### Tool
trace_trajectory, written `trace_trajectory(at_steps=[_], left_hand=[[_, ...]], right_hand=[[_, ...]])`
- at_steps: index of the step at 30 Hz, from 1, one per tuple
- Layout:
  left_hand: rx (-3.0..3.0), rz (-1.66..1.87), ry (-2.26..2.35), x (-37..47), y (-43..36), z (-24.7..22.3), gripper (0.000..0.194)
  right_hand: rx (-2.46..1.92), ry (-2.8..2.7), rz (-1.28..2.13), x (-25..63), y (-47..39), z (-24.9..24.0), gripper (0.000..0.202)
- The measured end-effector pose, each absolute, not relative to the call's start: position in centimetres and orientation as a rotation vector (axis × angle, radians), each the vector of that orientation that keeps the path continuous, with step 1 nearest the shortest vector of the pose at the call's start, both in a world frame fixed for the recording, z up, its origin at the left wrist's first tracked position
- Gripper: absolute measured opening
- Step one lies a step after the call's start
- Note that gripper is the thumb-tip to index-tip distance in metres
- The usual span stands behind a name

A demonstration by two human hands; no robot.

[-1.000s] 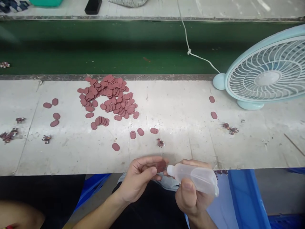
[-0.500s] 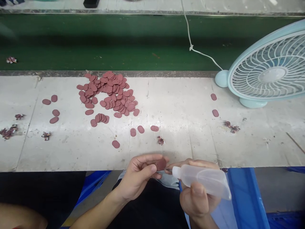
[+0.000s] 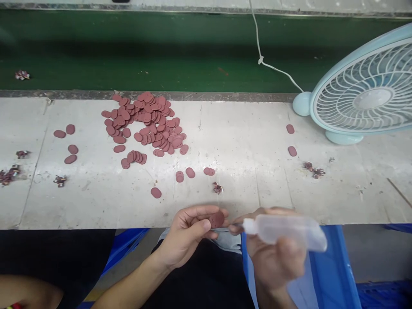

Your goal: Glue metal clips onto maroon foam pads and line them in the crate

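My left hand (image 3: 188, 234) pinches a dark red oval disc (image 3: 216, 219) just past the near edge of the table. To its right, my right hand (image 3: 277, 253) grips a translucent white squeeze bottle (image 3: 285, 231), its narrow tip pointing left toward the disc but apart from it. Motion blurs this hand and the bottle. Beyond the hands, a loose heap of matching oval discs (image 3: 149, 116) lies on the white table (image 3: 231, 141). A few single discs (image 3: 190, 172) and a small dark red cluster of bits (image 3: 217, 187) rest nearer to me.
A pale blue fan (image 3: 370, 98) stands at the right, its white cable (image 3: 277, 69) crossing a green strip (image 3: 193, 51) behind the table. Blue bins (image 3: 334, 262) are below the edge. Another person's arm (image 3: 28, 292) shows at lower left. More small clusters (image 3: 59, 180) lie leftward.
My right hand has drawn the bottle to the right, away from the disc, and levelled it somewhat. The left hand keeps its pinch on the disc. The view has shifted slightly.
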State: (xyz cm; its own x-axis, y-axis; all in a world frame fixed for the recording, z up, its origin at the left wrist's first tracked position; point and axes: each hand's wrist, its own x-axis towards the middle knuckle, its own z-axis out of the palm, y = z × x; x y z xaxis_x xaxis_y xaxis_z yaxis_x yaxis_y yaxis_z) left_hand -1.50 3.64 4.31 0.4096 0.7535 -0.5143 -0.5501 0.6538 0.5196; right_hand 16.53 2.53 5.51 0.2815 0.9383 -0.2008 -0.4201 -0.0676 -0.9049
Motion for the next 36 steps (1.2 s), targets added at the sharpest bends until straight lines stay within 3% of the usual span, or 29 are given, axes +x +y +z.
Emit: trace_trajectory(at_steps=[2, 5, 10, 12, 17, 21, 25, 28, 31, 36], left_hand=[[0.292, 0.840, 0.781, -1.7, 3.7, 4.4, 0.023], [0.280, 0.837, 0.777, -1.9, 3.8, 4.3, 0.023], [0.250, 0.845, 0.810, -2.6, 3.8, 3.9, 0.023], [0.248, 0.858, 0.836, -3.2, 3.8, 3.6, 0.023], [0.238, 0.885, 0.907, -4.6, 3.8, 3.2, 0.023], [0.222, 0.894, 0.929, -5.2, 3.9, 3.2, 0.023], [0.236, 0.912, 0.912, -5.2, 3.9, 3.2, 0.022], [0.293, 0.924, 0.922, -5.0, 3.8, 3.2, 0.022], [0.405, 0.940, 0.950, -4.8, 3.7, 3.2, 0.023], [0.508, 0.950, 0.964, -4.4, 3.5, 3.2, 0.024]], right_hand=[[-0.872, -0.323, 1.415, 18.3, 4.5, 5.2, 0.028], [-0.495, 0.030, 1.676, 21.7, 7.5, 2.9, 0.041], [-0.313, 0.061, 1.736, 24.3, 8.8, 0.0, 0.028], [-0.484, -0.178, 1.651, 23.2, 7.9, 0.5, 0.029], [-1.422, -1.299, 1.107, 18.0, 6.6, 2.2, 0.019], [-1.726, -1.892, 0.829, 15.7, 8.1, 1.8, 0.024], [-1.711, -1.859, 0.932, 15.6, 8.4, 2.8, 0.013], [-1.589, -1.513, 1.269, 15.8, 7.0, 4.6, 0.011], [-1.349, -1.207, 1.544, 15.4, 5.4, 6.2, 0.016], [-1.236, -1.055, 1.620, 14.3, 4.2, 6.6, 0.024]])
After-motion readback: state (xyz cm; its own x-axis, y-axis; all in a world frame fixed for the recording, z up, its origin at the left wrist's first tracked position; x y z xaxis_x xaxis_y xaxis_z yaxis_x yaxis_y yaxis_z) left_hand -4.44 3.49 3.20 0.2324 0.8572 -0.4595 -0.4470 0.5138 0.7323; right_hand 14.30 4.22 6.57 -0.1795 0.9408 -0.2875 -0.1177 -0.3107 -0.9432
